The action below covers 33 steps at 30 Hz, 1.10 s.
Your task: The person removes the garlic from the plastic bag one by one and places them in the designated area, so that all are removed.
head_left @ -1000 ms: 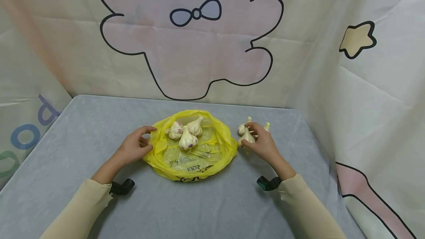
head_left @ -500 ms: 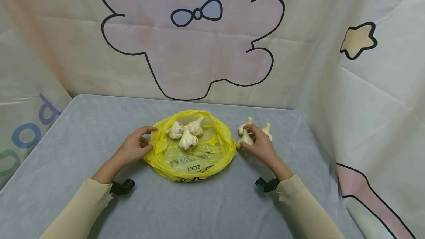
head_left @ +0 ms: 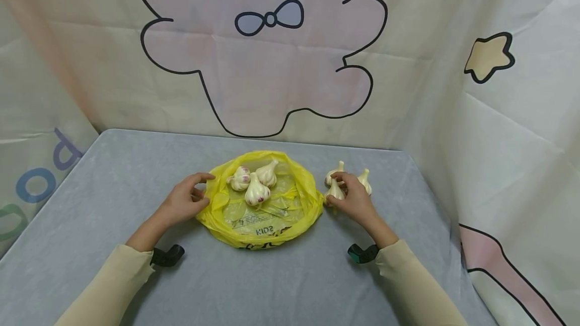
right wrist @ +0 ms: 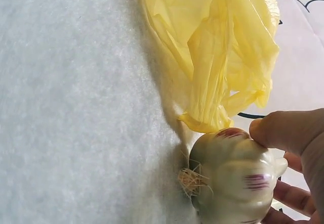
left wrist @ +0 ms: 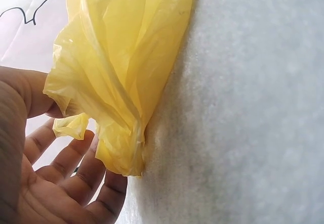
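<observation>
A yellow plastic bag (head_left: pixel 217 225) lies spread in the middle of the table, its mouth facing up. Inside it are a purple-streaked garlic bulb (head_left: pixel 239 179), a pale bulb (head_left: pixel 267 173) and another bulb (head_left: pixel 257 190) in front of them. At the bag's left rim, my left hand (head_left: pixel 183 199) has thumb and fingers on either side of the thin plastic (left wrist: pixel 101 82). Just right of the bag, my right hand (head_left: pixel 358 197) pinches a garlic bulb (right wrist: pixel 233 178) with its root end toward the table. Whether this bulb touches the table is unclear.
Behind my right hand a garlic bulb (head_left: pixel 334 171) rests on the grey tabletop (head_left: pixel 272 286), and one more bulb (head_left: pixel 365 181) lies to its right. A printed cloth (head_left: pixel 290 74) hangs along the table's back edge.
My right hand has shifted slightly left toward the bag with its garlic bulb, uncovering more of the bulb at the far right. My left hand and the bag stay in place.
</observation>
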Each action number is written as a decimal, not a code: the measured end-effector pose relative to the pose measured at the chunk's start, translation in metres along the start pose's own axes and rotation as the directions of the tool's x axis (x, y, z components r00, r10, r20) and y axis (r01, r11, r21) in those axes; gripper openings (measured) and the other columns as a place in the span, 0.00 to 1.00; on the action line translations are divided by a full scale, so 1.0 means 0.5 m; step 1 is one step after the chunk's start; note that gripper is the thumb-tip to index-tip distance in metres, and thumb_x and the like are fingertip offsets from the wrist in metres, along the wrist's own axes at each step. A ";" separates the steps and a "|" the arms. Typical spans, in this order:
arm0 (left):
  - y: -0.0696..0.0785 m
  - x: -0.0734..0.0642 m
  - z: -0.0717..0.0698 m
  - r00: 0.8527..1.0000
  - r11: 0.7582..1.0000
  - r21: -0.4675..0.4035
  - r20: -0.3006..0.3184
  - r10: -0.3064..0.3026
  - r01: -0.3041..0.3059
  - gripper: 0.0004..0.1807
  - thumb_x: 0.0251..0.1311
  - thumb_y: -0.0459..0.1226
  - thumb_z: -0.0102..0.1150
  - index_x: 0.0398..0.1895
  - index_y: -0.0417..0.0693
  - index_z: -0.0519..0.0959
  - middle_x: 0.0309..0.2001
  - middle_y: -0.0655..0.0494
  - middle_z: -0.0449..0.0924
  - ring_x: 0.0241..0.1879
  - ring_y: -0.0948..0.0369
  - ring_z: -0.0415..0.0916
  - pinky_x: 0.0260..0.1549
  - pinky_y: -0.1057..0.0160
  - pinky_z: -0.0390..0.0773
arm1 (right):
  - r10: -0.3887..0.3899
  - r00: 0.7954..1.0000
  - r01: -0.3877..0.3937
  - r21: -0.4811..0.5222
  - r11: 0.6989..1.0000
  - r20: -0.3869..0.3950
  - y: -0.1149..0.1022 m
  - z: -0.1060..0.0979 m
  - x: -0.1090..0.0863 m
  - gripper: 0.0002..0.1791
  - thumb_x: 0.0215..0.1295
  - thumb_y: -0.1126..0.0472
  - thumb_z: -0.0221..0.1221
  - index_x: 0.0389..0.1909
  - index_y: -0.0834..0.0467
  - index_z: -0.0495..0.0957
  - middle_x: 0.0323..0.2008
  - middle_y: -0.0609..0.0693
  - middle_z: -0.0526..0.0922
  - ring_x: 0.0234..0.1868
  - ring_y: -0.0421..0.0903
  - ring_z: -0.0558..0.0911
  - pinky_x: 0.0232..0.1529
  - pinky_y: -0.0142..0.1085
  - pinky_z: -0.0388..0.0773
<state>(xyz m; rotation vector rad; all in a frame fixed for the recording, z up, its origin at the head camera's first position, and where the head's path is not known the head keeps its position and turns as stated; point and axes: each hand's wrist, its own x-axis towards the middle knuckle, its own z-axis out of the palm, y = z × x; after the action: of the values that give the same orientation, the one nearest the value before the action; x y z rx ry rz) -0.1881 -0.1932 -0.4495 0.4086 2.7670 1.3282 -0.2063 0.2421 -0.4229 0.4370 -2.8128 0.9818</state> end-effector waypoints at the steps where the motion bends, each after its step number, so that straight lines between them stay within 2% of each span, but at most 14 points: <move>1: 0.000 0.000 0.000 1.000 1.000 -0.001 0.000 -0.002 0.002 0.29 0.58 0.29 0.57 0.65 0.45 0.67 0.62 0.36 0.68 0.41 0.51 0.79 0.34 0.59 0.81 | 0.002 1.000 -0.002 0.001 1.000 -0.001 0.000 0.000 0.000 0.29 0.52 0.62 0.69 0.57 0.60 0.72 0.50 0.62 0.75 0.47 0.60 0.80 0.44 0.52 0.80; 12: -0.002 0.000 0.002 1.000 1.000 -0.006 0.000 -0.002 0.002 0.29 0.58 0.29 0.58 0.65 0.45 0.67 0.62 0.36 0.67 0.41 0.51 0.79 0.34 0.59 0.81 | 0.031 1.000 -0.031 -0.034 0.999 -0.003 0.009 -0.004 0.000 0.30 0.55 0.58 0.68 0.59 0.58 0.72 0.51 0.61 0.76 0.48 0.59 0.80 0.46 0.52 0.79; 19: 0.000 0.000 0.000 1.000 1.000 -0.002 -0.003 0.008 -0.008 0.29 0.57 0.29 0.58 0.64 0.44 0.67 0.61 0.36 0.68 0.41 0.51 0.79 0.34 0.58 0.81 | 0.012 0.999 -0.014 -0.065 0.998 -0.031 0.011 -0.006 0.002 0.28 0.56 0.61 0.66 0.58 0.61 0.72 0.50 0.63 0.77 0.45 0.60 0.80 0.44 0.52 0.80; 27: -0.002 0.003 0.000 1.000 1.000 -0.001 0.001 0.008 -0.008 0.29 0.57 0.29 0.58 0.65 0.45 0.67 0.62 0.36 0.67 0.41 0.51 0.79 0.34 0.59 0.81 | 0.015 0.999 -0.016 -0.038 0.999 -0.031 0.004 -0.015 0.003 0.27 0.57 0.62 0.65 0.58 0.62 0.72 0.51 0.63 0.77 0.47 0.60 0.79 0.47 0.53 0.79; 33: -0.001 0.004 0.000 1.000 1.000 -0.002 0.002 0.003 -0.003 0.29 0.57 0.29 0.57 0.65 0.45 0.67 0.62 0.36 0.67 0.41 0.51 0.79 0.34 0.59 0.81 | 0.004 0.999 -0.004 -0.013 1.000 -0.032 -0.008 -0.025 0.008 0.26 0.60 0.61 0.64 0.59 0.60 0.72 0.52 0.62 0.76 0.48 0.60 0.79 0.45 0.53 0.79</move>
<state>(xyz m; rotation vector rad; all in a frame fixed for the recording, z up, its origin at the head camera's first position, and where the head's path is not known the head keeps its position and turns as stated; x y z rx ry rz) -0.1900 -0.1931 -0.4497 0.4137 2.7643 1.3302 -0.2082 0.2459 -0.4100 0.4109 -2.7913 0.9626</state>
